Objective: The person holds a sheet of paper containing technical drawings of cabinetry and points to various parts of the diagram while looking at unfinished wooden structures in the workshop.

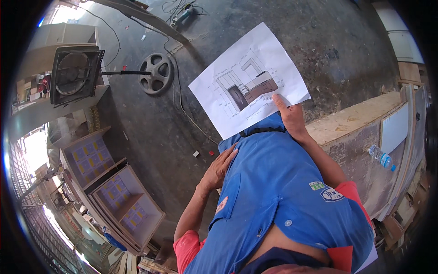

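Note:
A white paper sheet (248, 80) is held out in front of my body, printed with a dimensioned drawing of cabinets and some handwritten notes. My right hand (293, 119) grips its near right edge, thumb on top and the other fingers mostly hidden beneath. The sheet's far end curls slightly. Against the side of my blue work shirt (283, 173), near the waist, rests my left hand (218, 168). Its fingers lie flat on the cloth and hold nothing.
At left stand a pedestal fan (73, 75) with a round base (156, 74) and open cabinet boxes (125, 205). A cable (182, 105) crosses the dark floor to a power tool (182, 16). To the right are a wooden bench (351, 121) and a plastic bottle (381, 157).

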Demonstrator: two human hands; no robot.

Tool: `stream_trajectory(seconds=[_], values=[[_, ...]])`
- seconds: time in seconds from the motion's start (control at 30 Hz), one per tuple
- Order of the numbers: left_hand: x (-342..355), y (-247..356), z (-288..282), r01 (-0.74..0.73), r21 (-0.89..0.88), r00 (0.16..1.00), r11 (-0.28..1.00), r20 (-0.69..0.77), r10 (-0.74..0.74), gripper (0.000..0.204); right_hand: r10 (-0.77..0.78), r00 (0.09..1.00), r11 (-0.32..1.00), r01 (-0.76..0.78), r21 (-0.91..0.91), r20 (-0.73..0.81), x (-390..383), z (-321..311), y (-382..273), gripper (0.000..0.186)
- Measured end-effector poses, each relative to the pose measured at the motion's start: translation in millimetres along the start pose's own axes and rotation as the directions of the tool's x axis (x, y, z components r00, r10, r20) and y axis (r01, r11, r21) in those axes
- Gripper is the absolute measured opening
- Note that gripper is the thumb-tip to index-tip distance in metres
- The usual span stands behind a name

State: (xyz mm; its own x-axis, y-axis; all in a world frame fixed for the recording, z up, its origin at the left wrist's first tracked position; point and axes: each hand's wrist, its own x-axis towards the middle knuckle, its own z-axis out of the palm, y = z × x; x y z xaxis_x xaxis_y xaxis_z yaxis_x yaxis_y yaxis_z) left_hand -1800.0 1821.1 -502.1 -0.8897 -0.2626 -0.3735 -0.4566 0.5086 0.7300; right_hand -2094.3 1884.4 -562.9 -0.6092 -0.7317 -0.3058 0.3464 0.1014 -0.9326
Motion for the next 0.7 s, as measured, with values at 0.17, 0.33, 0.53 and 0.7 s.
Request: stream_trajectory(seconds=[0.17,0.33,0.53,0.7], values=[[-2.3,-2.4,1.9,0.001,0.020,1.000,1.000,-0.008,-0.001,0.080,0.056,0.998,0.998,-0.056,-0.020,-0.012,-1.4,1.1,-4.4,0.029],[0.2,3.9,-2.6,0.002,-0.003,1.000,1.000,-0.001,-0.002,0.082,0.067,0.998,0.998,-0.067,-0.001,-0.019,-0.5,0.9,-2.1,0.027],[-0.8,5.1,-2.5,0.033,-0.003,0.999,0.999,0.011,-0.033,0.083,0.035,0.999,0.998,-0.035,0.044,0.006,0.0,1.6,-3.4,0.028],[-1.3,2.5,-1.9,0.028,-0.016,1.000,0.999,0.008,-0.028,0.083,0.042,0.999,0.999,-0.042,0.016,0.002,-0.7,1.5,-3.7,0.028]])
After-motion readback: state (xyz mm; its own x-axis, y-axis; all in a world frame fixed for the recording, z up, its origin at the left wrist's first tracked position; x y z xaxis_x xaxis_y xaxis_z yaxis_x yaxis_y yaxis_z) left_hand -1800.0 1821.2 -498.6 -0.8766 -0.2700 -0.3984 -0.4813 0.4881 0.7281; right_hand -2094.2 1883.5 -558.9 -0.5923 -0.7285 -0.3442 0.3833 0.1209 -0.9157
